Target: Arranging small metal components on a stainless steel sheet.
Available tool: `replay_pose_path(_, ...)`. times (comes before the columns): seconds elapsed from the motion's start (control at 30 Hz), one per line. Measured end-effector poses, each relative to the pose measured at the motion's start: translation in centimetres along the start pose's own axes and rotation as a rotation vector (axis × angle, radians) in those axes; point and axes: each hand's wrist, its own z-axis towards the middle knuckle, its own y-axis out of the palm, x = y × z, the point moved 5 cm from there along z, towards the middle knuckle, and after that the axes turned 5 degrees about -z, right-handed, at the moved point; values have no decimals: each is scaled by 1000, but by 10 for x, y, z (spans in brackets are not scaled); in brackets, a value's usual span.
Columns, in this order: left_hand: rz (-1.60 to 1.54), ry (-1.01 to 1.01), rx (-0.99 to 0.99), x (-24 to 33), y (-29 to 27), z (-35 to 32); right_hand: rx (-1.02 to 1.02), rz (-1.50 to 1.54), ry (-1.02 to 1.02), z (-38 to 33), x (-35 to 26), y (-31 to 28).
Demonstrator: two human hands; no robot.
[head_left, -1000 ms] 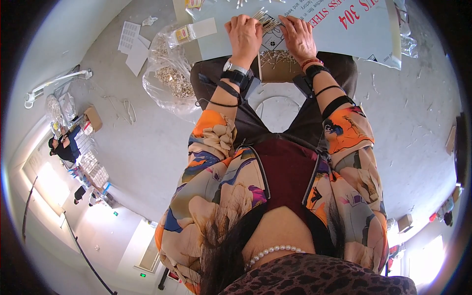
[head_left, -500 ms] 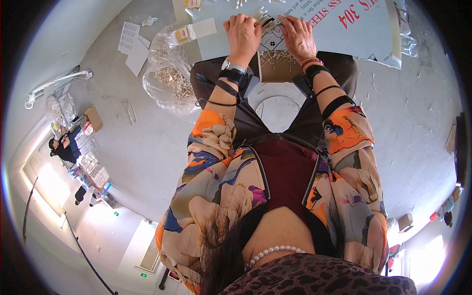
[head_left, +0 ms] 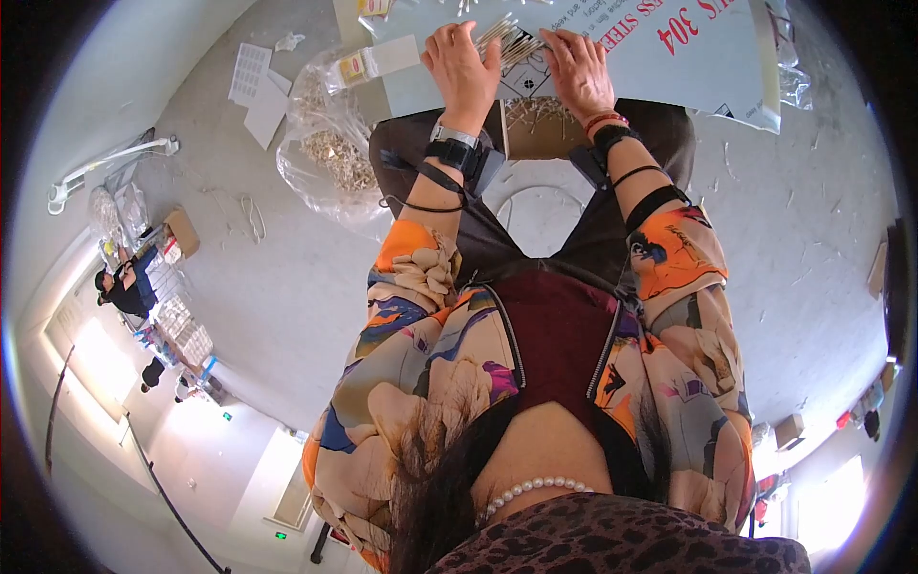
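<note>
A loose bundle of thin cotton swabs (head_left: 514, 42) lies on the blue-grey printed sheet (head_left: 669, 72) between my two hands. My left hand (head_left: 463, 75) is at the bundle's left side, its thumb apart from the fingers and close against the sticks. On the other side, my right hand (head_left: 580, 77) rests with slightly bent, parted fingers, their tips by the swab ends. Whether the right fingertips touch the sticks is hard to make out. Under the sheet's near edge, between my knees, a cardboard box (head_left: 543, 143) holds more swabs.
Left of the sheet, a clear plastic bag (head_left: 330, 158) of swabs stands on the floor. A small pack (head_left: 352, 69) with a yellow and red label lies at the sheet's left edge. White cards (head_left: 258, 86) lie farther left. A person (head_left: 129, 287) works in the left background.
My left hand has shifted slightly left and its thumb has spread away from the fingers, showing more of the swabs. My right hand has barely moved.
</note>
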Motion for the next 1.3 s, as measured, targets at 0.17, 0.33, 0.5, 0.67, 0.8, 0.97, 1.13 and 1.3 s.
replay_pose_path(0.17,-4,15,-144,17,9,-18,20,26,4,0,1,1)
replay_pose_path(0.33,20,56,-175,15,16,-27,14,32,22,2,0,2)
replay_pose_path(0.5,42,9,-158,43,20,-38,35,79,42,-1,6,1)
replay_pose_path(0.67,115,-138,-234,54,49,-42,78,148,66,1,6,0)
replay_pose_path(0.8,36,-198,-86,50,60,-44,142,290,169,2,10,-1)
replay_pose_path(0.97,108,-157,-78,41,67,-45,159,324,129,5,8,-5)
replay_pose_path(1.13,17,-54,-74,23,56,-42,116,336,113,4,4,-6)
replay_pose_path(1.3,70,193,-285,24,44,-42,75,280,46,3,14,-6)
